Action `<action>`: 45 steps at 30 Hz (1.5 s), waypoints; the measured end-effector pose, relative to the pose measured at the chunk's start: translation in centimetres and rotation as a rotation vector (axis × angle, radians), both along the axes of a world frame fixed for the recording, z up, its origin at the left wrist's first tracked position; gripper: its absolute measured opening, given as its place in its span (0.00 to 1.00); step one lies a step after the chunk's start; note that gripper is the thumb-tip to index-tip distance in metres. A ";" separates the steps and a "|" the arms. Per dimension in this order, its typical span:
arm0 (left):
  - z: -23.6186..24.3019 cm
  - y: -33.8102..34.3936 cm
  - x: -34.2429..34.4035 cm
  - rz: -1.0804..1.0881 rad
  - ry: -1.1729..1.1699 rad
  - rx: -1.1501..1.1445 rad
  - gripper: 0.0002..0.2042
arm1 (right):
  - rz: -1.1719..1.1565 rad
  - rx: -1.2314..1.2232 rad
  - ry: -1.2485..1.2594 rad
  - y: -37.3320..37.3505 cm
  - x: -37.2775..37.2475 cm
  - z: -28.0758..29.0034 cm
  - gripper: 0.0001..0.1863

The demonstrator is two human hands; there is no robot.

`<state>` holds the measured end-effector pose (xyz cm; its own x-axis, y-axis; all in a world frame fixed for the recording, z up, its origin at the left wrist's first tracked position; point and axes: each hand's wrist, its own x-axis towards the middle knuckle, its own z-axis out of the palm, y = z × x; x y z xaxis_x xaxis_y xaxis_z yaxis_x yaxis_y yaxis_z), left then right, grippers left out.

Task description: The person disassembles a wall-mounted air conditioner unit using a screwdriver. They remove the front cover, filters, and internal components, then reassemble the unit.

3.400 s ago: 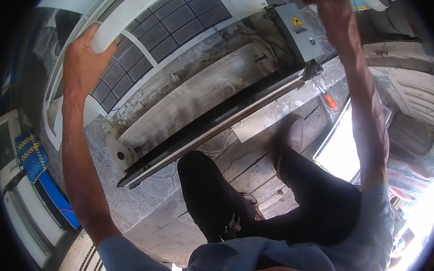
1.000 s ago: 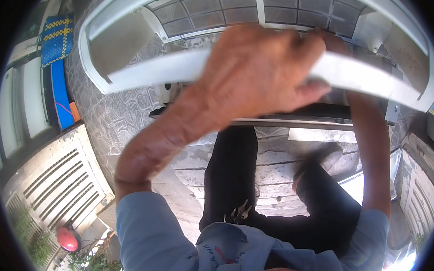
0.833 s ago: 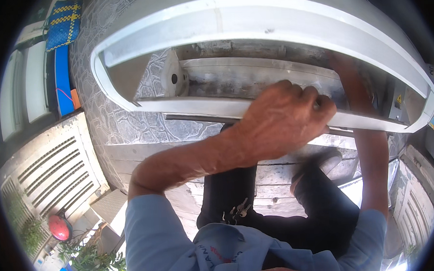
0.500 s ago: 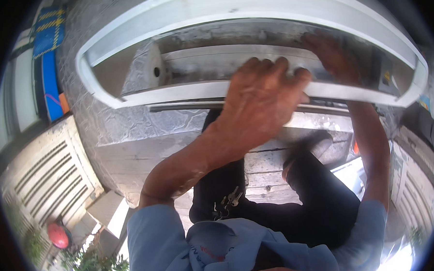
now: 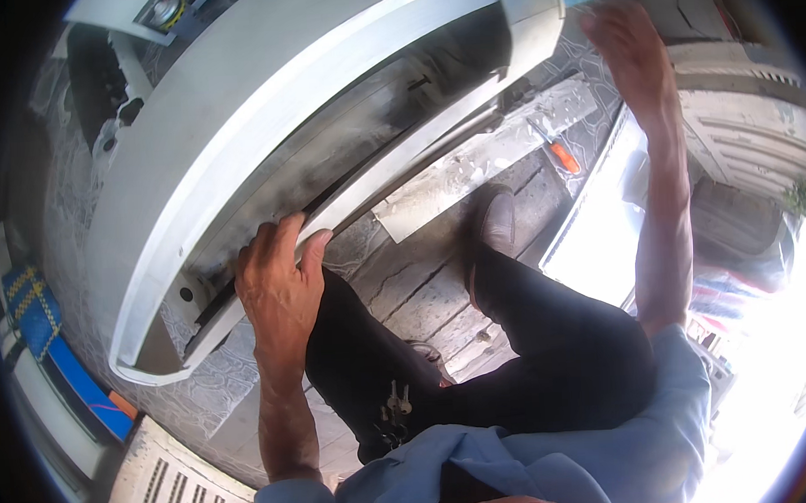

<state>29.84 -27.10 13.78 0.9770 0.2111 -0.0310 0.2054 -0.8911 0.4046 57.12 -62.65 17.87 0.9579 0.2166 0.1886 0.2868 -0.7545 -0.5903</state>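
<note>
Left hand [image 5: 280, 279] at nine o'clock clamps the cover [image 5: 196, 144] out at eleven, right hand [image 5: 626, 39] a blur at half past one, grip impossible to tell, and steadying both ends looks wise!

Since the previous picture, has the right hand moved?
Yes, the right hand moved rightward, from the opening of the white air-conditioner casing to beyond its right end.

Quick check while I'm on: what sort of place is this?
Probably a small, makeshift work area, perhaps a workshop: a large white casing under the left hand, an orange-handled tool lying on the ground, and a worn slatted panel nearby.
</note>
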 end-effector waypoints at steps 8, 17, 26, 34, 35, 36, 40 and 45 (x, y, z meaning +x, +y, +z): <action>-1.7 -0.5 -0.8 -0.009 -0.096 -0.061 0.13 | 0.377 0.373 0.374 -0.4 3.1 -6.3 0.46; -0.8 0.7 -1.0 -0.135 -0.159 0.053 0.15 | 0.080 0.555 0.313 -3.3 -3.3 -15.2 0.44; -3.2 0.3 -4.4 -0.177 -0.143 0.073 0.15 | 0.125 0.402 0.324 -3.5 -4.8 -12.8 0.33; -6.4 -1.3 -5.6 -0.147 -0.153 0.123 0.13 | 0.178 0.473 0.504 -5.7 -5.6 -13.1 0.38; -6.0 -1.6 -6.0 -0.082 -0.085 0.086 0.11 | 0.188 0.531 0.506 -5.4 -5.7 -13.8 0.38; -6.0 -1.9 -6.2 -0.055 -0.109 0.072 0.11 | 0.192 0.576 0.506 -5.6 -5.7 -14.2 0.37; -4.0 -2.6 -8.4 0.078 -0.181 0.006 0.11 | 0.234 0.620 0.610 -5.0 -5.4 -15.0 0.40; -2.9 2.4 -19.7 0.831 -0.262 -0.270 0.10 | 0.249 0.698 0.730 -7.9 -4.4 -18.4 0.45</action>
